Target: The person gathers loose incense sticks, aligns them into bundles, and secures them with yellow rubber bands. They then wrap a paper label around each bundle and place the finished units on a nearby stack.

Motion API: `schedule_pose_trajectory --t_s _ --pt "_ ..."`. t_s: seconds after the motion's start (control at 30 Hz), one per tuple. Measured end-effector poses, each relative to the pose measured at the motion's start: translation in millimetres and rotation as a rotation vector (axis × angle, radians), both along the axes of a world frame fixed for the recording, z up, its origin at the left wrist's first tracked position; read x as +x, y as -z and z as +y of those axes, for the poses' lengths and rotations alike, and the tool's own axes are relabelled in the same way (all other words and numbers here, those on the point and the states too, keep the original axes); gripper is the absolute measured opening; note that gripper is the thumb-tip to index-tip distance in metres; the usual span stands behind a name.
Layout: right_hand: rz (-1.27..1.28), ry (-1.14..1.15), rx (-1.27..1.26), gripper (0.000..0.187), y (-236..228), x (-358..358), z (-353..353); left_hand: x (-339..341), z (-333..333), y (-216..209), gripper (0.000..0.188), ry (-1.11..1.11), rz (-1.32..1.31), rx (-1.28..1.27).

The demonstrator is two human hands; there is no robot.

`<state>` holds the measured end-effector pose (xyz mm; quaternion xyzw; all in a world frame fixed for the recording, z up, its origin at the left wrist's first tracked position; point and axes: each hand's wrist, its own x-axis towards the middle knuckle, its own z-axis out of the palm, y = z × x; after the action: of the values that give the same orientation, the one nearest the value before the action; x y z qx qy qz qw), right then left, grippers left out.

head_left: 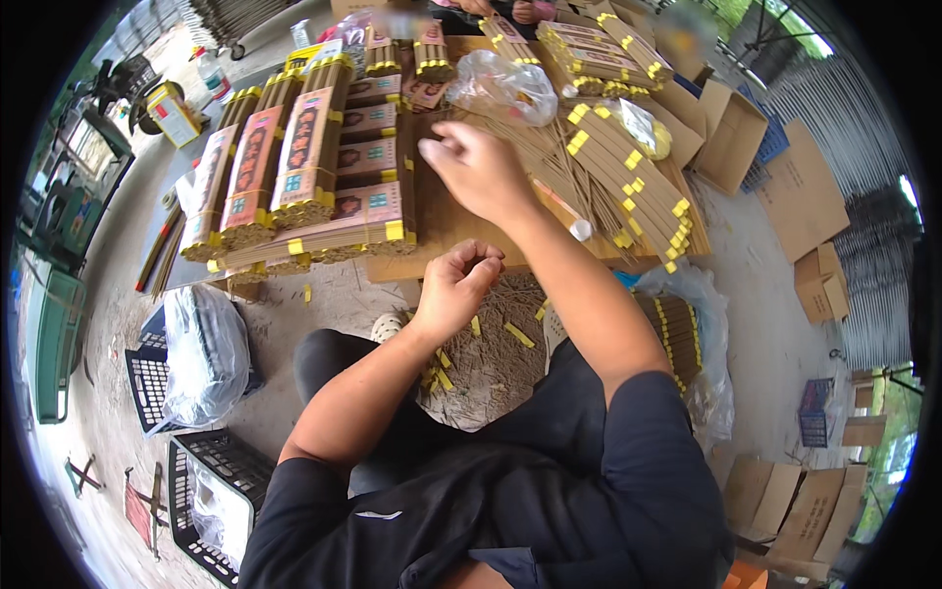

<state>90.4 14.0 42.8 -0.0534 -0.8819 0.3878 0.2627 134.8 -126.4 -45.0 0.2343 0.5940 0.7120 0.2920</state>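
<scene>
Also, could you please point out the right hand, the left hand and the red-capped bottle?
Right hand (479,173): head view, on its middle.
Left hand (450,291): head view, on its middle.
Red-capped bottle (213,77): head view, on its side.

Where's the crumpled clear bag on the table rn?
Head view, upper middle: the clear bag lies on the wooden table just beyond the right hand, right of a banded stick bundle.

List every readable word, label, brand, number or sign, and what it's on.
I don't copy out print or brands; places only:
Stick bundles: large characters on pink labels.
Yellow-and-white box: print too small to read.
Flat cardboard sheet, right: print too blurred.
Cartons, lower right: print too small.
</scene>
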Motion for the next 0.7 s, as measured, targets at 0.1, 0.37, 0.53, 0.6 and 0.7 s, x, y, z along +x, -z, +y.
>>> schedule_pose_trajectory --t_s 0.1,0.37,0.53,0.6,0.7 --pt "0.006 0.195 -0.067 0.042 44.3 62.7 78.9 10.3 18.1 2.1 0.014 0.093 0.01 -0.062" --pt "-0.07 0.69 0.079 0.026 72.9 161.3 205.2 28.5 55.8 6.9 0.016 0.261 0.08 -0.124" --pt "-0.181 0.773 0.357 0.035 47.7 146.7 275.8 43.8 97.0 -7.1 0.02 0.355 -0.128 0.102" --pt "-0.352 0.735 0.44 0.048 42.1 135.0 328.0 56.0 138.0 -33.1 0.021 0.266 -0.309 0.135" --pt "-0.635 0.583 0.357 0.074 40.9 115.3 378.3 44.1 228.3 -10.8 0.025 0.283 -0.361 0.044"
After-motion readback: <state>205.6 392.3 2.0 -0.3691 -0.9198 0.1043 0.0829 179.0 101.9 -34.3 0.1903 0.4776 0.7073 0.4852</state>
